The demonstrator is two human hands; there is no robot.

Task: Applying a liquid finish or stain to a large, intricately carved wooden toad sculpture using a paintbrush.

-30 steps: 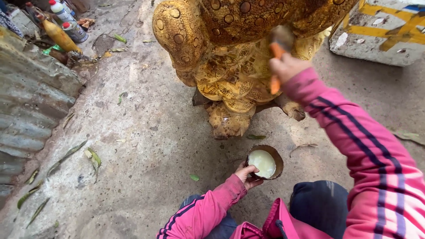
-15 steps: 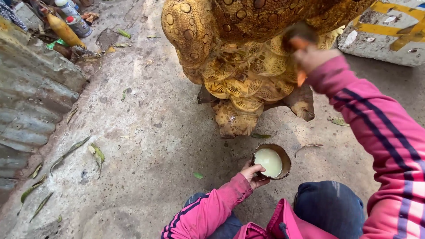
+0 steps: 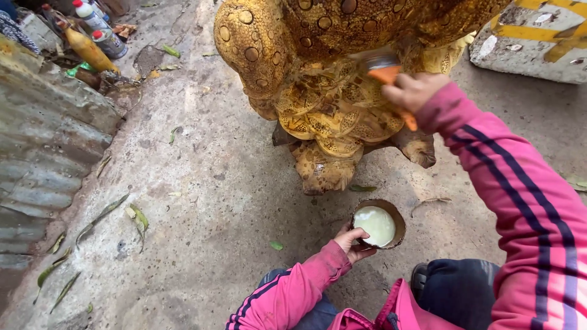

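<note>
Golden carved statue (image 3: 330, 79), coin and wart relief, stands on concrete ground (image 3: 202, 201), upper centre of view. Right hand (image 3: 413, 91) closed around orange-handled brush (image 3: 388, 76), bristles against statue's ornamented underside; brush head blurred. Left hand (image 3: 353, 241) grips rim of small brown bowl (image 3: 379, 224) holding pale creamy liquid, bowl resting on ground just below statue's foot. Pink striped sleeves on both arms. Corrugated metal sheet (image 3: 43, 153) at left; plastic bottles (image 3: 92, 30) top left; dry leaves (image 3: 137, 217) scattered.
</note>
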